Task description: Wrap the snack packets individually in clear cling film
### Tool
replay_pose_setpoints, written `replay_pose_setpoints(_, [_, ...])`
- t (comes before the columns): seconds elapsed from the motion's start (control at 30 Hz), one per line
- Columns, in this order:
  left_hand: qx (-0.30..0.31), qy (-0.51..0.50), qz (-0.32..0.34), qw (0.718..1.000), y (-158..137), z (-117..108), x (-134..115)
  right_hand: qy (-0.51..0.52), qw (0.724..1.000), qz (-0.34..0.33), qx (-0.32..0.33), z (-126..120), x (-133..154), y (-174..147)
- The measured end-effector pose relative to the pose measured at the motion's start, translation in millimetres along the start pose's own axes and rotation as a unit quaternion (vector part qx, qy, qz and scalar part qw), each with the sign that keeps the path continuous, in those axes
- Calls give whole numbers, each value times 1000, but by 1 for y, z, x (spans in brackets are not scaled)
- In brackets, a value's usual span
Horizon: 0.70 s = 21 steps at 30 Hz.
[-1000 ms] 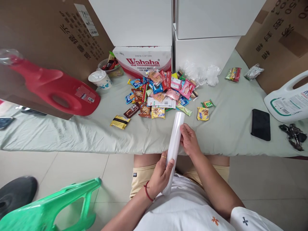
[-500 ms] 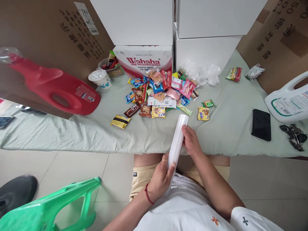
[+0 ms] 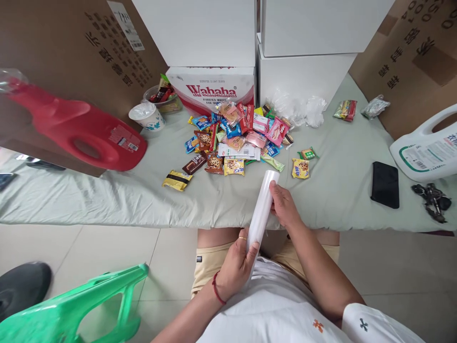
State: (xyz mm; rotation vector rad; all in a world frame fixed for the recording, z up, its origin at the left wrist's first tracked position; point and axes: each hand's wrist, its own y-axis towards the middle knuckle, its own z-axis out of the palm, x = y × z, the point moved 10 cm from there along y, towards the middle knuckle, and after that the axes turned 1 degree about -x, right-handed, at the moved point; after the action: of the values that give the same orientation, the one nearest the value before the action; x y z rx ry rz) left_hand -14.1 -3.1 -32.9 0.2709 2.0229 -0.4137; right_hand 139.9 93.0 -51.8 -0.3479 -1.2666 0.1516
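A shiny white roll of plastic film [image 3: 262, 202] is held at a slant over my lap, its upper end above the table edge. My left hand [image 3: 237, 262] is closed round its lower part, thumb on top. Near the upper end, my right hand [image 3: 284, 206] grips its right side; some of those fingers are hidden behind the roll. Beyond it on the table lies a heap of wrapped snacks [image 3: 237, 136]. A yellow snack packet [image 3: 300, 168] and a green one [image 3: 308, 153] sit apart to the right.
A green cloth [image 3: 117, 200] covers the table. Clear plastic bags [image 3: 300, 108] lie before white boxes [image 3: 303, 71]. Left stand a red jug [image 3: 89, 133] and paper cup [image 3: 147, 117]. A black phone [image 3: 385, 185], keys [image 3: 432, 201] and white jug [image 3: 428, 152] are right. A green stool [image 3: 89, 300] stands lower left.
The view has shifted very slightly, so the table things appear a little further left. Both hands keep their hold on the roll, almost unmoved.
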Motion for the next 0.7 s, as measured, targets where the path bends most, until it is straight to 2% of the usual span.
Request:
replay_pose_setpoints(0.17, [11,-31,5,999,-6,-1,4,27,998,-13,54,7,-4,-4])
replay_pose_setpoints(0.37, [13,-64,-5,998,-7,-3,5,75,996,-1,52,6,-3,-3])
replay_pose_setpoints(0.57, [16,-8,-4,1000,-5,1,5,-35,999,-19,-16,-9,9,6])
replay_pose_setpoints(0.63, [14,-21,-5,1000,-6,1,6,-52,999,-15,-6,-9,8,7])
replay_pose_setpoints(0.7, [34,-79,-30,996,-7,3,11,-31,999,3,30,-3,4,5])
